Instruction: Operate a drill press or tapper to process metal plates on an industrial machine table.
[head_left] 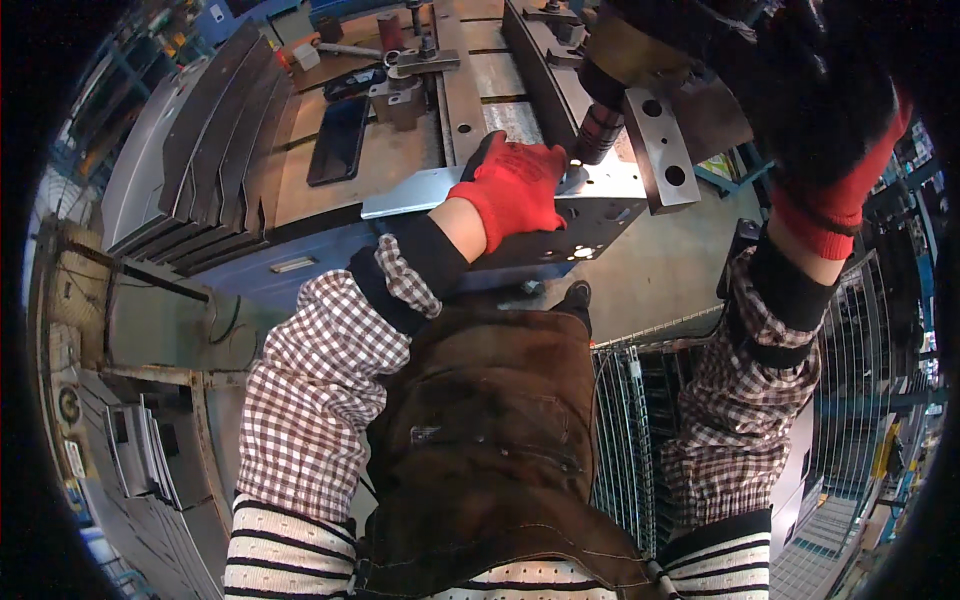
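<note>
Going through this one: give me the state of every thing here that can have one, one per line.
Left hand: gloved, fingers curled over the metal part
Right hand: gloved, raised beside the machine head; grip unclear
Metal part: under the left hand
Drill spindle: pointing down; spinning or stopped, cannot tell
Phone: lying flat, screen dark

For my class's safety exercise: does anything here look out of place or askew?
Perhaps the dark, phone-like slab on the brown worktop, left of the gloved left hand: it looks unlike the metal clamp nearby.
</note>
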